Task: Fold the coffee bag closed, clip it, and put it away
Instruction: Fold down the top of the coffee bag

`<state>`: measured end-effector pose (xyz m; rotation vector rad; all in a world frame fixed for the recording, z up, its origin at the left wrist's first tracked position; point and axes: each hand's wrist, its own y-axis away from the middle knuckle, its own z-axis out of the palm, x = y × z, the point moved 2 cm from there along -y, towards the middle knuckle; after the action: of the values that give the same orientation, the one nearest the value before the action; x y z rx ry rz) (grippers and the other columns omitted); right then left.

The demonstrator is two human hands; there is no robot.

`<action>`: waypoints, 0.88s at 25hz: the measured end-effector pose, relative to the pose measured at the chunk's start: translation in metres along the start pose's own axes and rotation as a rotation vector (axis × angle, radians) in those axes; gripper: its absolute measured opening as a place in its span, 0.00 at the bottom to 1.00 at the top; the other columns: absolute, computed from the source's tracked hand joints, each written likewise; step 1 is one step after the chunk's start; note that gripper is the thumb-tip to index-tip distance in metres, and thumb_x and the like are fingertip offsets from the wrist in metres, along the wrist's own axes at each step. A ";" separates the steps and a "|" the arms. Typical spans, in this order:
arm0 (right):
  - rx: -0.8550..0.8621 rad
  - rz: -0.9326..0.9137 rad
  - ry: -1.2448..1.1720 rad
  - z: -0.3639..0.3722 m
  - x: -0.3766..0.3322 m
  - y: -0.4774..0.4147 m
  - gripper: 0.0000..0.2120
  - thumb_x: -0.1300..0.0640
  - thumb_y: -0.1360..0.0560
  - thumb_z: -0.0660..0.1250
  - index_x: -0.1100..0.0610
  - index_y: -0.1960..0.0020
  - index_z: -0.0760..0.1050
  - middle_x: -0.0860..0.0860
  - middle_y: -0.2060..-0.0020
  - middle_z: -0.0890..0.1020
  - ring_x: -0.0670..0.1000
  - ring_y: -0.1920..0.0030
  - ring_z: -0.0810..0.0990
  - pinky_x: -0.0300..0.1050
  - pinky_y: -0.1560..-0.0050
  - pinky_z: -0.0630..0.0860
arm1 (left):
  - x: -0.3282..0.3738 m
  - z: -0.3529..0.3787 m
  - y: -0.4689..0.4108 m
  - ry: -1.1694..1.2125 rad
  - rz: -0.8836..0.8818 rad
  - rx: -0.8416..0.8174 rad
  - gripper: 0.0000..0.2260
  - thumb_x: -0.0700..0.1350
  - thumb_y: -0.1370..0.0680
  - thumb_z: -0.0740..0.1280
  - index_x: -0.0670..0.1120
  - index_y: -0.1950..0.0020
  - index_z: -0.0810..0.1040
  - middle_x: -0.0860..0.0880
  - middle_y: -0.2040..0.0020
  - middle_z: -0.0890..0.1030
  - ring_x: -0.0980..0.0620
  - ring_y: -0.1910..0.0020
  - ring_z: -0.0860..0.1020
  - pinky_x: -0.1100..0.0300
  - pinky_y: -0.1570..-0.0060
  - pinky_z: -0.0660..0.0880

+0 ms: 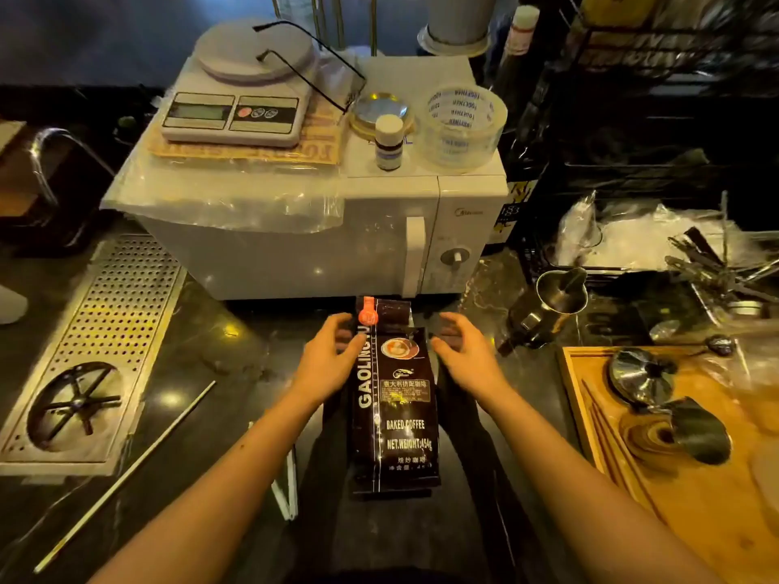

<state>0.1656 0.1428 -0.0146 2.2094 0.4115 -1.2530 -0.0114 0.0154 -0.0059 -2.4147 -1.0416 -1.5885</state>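
Your coffee bag (394,408) lies flat on the dark counter (219,356), label up, its top end pointing toward the white microwave (320,229) and its bottom toward you. The top flap is bent back near the microwave's base, and an orange clip (367,312) sits on the flap's left corner. Your left hand (331,364) rests against the bag's upper left edge with fingers loosely curled and the thumb touching the bag near the clip; it grips nothing firmly. Your right hand (463,351) hovers just beside the bag's upper right edge, fingers spread and slightly curved, apparently not touching it. A perforated metal drip tray (105,330) lies well off to your left, and a wooden tray (691,512) holding steel pitchers sits to your right.
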 end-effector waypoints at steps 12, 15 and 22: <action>-0.045 0.172 -0.189 0.031 0.012 -0.031 0.13 0.67 0.25 0.66 0.52 0.46 0.78 0.55 0.55 0.82 0.55 0.51 0.82 0.51 0.48 0.81 | -0.022 0.016 -0.029 0.269 -0.130 -0.012 0.04 0.42 0.20 0.65 0.50 0.52 0.79 0.49 0.59 0.84 0.56 0.62 0.83 0.59 0.58 0.80; -0.002 0.176 -0.272 0.034 0.010 -0.029 0.12 0.68 0.25 0.66 0.51 0.52 0.80 0.55 0.56 0.84 0.54 0.54 0.84 0.43 0.56 0.81 | -0.027 0.018 -0.025 0.347 -0.159 0.031 0.07 0.41 0.21 0.66 0.52 0.54 0.80 0.49 0.60 0.85 0.55 0.61 0.84 0.58 0.59 0.79; 0.038 0.097 -0.428 0.024 -0.011 0.003 0.10 0.68 0.22 0.62 0.59 0.48 0.80 0.53 0.58 0.85 0.42 0.63 0.84 0.34 0.66 0.78 | -0.013 0.007 0.002 0.499 -0.119 0.086 0.08 0.36 0.21 0.65 0.47 0.51 0.82 0.48 0.57 0.85 0.55 0.60 0.84 0.65 0.64 0.78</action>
<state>0.1453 0.1259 -0.0143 1.8925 0.1109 -1.6364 -0.0083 0.0100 -0.0196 -1.7827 -1.1310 -1.9893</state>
